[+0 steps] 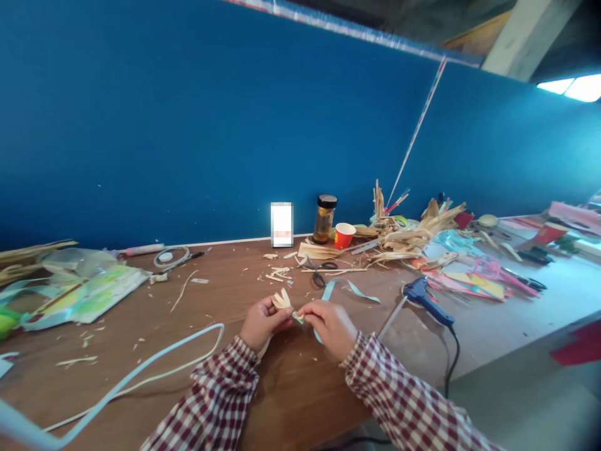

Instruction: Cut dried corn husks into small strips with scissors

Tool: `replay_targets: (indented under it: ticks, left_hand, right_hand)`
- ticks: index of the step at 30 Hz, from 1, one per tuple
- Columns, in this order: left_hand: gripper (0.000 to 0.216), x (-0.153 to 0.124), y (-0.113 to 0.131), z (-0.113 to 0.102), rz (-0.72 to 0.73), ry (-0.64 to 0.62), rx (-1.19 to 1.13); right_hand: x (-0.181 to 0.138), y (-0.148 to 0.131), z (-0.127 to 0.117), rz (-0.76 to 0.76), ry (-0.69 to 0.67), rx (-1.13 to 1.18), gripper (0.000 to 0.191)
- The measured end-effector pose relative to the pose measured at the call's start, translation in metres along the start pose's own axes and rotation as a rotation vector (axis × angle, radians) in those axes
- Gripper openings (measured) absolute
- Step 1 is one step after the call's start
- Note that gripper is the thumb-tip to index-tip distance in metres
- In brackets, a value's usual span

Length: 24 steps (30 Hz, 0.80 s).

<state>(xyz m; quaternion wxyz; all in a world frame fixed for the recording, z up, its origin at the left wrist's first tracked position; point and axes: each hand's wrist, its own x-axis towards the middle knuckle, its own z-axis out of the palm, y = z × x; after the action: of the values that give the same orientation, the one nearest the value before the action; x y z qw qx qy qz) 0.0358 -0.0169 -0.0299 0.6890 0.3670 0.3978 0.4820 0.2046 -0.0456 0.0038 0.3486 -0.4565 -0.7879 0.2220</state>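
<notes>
My left hand [263, 322] is closed, pinching a small bundle of pale dried husk petals [282, 299] that fan upward. My right hand [331, 327] meets it at the bundle's lower end, thumb and forefinger pressed on a light blue ribbon [298, 318] that appears wound there. A longer stretch of light blue ribbon [350, 286] curls on the table behind my right hand and passes partly under it. Black-handled scissors [323, 266] lie beyond my hands. To the right, a blue glue gun [428, 300] rests on its side, its cord trailing off the front edge.
A dark-lidded jar [325, 219] and red paper cup [345, 235] stand near the blue partition [188, 125]. Dried husks [404, 241] and coloured paper [469, 285] pile up at right. A white cable [164, 376] crosses the wooden table [300, 401] at left; husk scraps are scattered about.
</notes>
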Motion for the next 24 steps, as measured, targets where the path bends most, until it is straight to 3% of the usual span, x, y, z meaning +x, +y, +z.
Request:
replay_targets:
  ticks: [6,12,18,21,24]
  left_hand:
    - [0.031,-0.002,0.003,0.002,0.003,0.004,0.045]
    - [0.03,-0.002,0.002,0.003,0.022,0.006,0.094]
    - [0.029,-0.002,0.001,0.006,0.044,0.039,0.054]
    - [0.031,-0.003,0.003,0.006,0.052,0.044,-0.03]
    - [0.033,-0.005,0.005,0.006,0.083,0.029,-0.07]
  right_hand:
    - [-0.011,-0.002,0.001,-0.324,0.048,-0.263,0.026]
    - [-0.014,0.007,0.0,-0.453,0.031,-0.261,0.025]
    - [-0.021,-0.011,0.003,-0.531,0.025,-0.11,0.026]
    - [-0.023,-0.015,0.005,-0.431,0.108,0.033,0.024]
    - [-0.02,-0.008,0.003,-0.062,0.302,0.145,0.018]
